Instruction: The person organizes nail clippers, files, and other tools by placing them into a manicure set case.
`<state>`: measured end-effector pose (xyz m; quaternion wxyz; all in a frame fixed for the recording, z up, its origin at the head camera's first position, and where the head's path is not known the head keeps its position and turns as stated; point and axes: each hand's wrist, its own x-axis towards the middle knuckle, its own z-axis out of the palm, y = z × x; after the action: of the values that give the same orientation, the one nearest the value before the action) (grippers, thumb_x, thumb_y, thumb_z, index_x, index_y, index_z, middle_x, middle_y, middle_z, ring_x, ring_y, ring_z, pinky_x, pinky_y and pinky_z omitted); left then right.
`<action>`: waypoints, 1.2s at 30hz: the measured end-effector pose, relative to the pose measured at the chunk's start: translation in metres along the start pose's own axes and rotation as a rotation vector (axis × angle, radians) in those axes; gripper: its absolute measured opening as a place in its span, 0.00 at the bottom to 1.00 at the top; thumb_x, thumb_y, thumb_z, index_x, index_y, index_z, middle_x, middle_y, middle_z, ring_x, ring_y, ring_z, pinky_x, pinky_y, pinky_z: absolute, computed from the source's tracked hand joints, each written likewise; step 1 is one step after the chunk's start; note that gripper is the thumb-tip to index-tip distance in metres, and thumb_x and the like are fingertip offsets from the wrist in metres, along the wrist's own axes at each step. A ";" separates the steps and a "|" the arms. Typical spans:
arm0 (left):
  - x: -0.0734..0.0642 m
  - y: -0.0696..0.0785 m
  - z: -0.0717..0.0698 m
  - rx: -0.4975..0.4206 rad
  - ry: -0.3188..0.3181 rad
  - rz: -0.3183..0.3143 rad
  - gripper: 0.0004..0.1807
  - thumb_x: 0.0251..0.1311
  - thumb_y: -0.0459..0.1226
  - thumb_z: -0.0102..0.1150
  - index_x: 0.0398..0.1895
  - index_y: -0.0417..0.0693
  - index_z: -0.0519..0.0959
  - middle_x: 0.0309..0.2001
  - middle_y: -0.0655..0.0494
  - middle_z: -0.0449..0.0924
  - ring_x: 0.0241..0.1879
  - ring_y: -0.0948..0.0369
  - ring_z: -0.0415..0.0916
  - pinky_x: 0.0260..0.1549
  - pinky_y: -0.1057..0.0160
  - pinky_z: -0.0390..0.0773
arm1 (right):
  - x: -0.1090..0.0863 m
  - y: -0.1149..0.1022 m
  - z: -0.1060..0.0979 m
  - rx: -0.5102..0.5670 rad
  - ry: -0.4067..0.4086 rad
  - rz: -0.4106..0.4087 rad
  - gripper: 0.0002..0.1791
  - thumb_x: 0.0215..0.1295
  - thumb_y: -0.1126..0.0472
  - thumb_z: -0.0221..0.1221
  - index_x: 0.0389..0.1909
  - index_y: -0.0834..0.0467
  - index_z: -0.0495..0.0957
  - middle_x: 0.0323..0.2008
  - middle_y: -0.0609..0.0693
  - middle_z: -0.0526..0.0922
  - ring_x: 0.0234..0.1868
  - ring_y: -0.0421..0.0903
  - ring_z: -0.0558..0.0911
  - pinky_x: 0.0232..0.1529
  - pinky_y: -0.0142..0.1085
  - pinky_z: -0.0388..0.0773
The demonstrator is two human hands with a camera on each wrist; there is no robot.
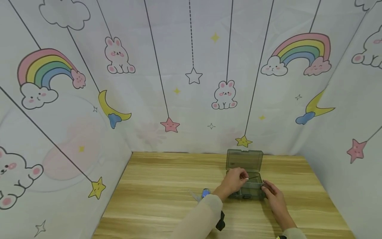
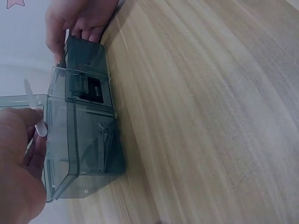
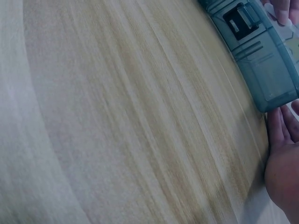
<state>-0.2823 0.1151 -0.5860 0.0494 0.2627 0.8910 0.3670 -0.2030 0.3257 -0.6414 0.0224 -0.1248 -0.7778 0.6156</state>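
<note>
A see-through grey-green plastic storage box (image 1: 250,192) sits on the wooden table, its lid (image 1: 244,160) raised at the back. Over the box's left part, my left hand (image 1: 235,179) pinches a slim white tool (image 2: 37,114) between thumb and fingers. The tool has a thin flat end and a rounded white handle. Through the front wall, a thin metallic-looking tool (image 2: 103,144) shows inside the box. My right hand (image 1: 274,196) is at the right end of the box, its straight fingers (image 3: 276,123) against that end.
Left of the box, a blue item (image 1: 206,192) with a pale pointed part lies on the table (image 1: 155,199), partly hidden by my left forearm. White cloth walls (image 1: 185,106) printed with rabbits, stars and rainbows enclose the table at the back and sides.
</note>
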 end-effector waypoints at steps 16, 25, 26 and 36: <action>-0.012 -0.007 -0.020 -0.139 -0.038 0.022 0.09 0.72 0.34 0.68 0.52 0.47 0.84 0.45 0.65 0.81 0.44 0.72 0.77 0.45 0.72 0.80 | 0.000 0.001 0.002 0.033 0.007 0.008 0.31 0.85 0.53 0.53 0.79 0.64 0.64 0.75 0.66 0.68 0.51 0.19 0.72 0.51 0.20 0.73; -0.016 -0.025 -0.042 -0.164 -0.060 0.031 0.10 0.72 0.34 0.67 0.53 0.44 0.84 0.45 0.61 0.83 0.43 0.72 0.78 0.45 0.71 0.80 | -0.002 -0.003 0.000 0.013 0.011 0.000 0.30 0.85 0.52 0.52 0.78 0.65 0.64 0.74 0.67 0.68 0.51 0.18 0.72 0.50 0.20 0.73; -0.017 -0.028 -0.044 -0.163 -0.062 0.031 0.10 0.72 0.34 0.67 0.53 0.42 0.84 0.45 0.60 0.83 0.42 0.71 0.78 0.45 0.71 0.80 | -0.002 -0.003 0.000 0.012 0.010 0.008 0.30 0.85 0.52 0.52 0.79 0.64 0.64 0.74 0.67 0.68 0.51 0.18 0.72 0.50 0.20 0.73; -0.034 -0.054 -0.062 -0.131 -0.060 0.038 0.11 0.71 0.31 0.67 0.53 0.39 0.83 0.48 0.52 0.85 0.43 0.67 0.80 0.46 0.68 0.81 | -0.002 -0.002 0.001 0.003 -0.014 0.043 0.31 0.85 0.51 0.52 0.80 0.62 0.62 0.77 0.64 0.66 0.51 0.18 0.71 0.51 0.19 0.72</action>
<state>-0.2940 0.0265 -0.5813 0.0863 0.2867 0.8580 0.4173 -0.2018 0.3234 -0.6393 0.0038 -0.1372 -0.7740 0.6181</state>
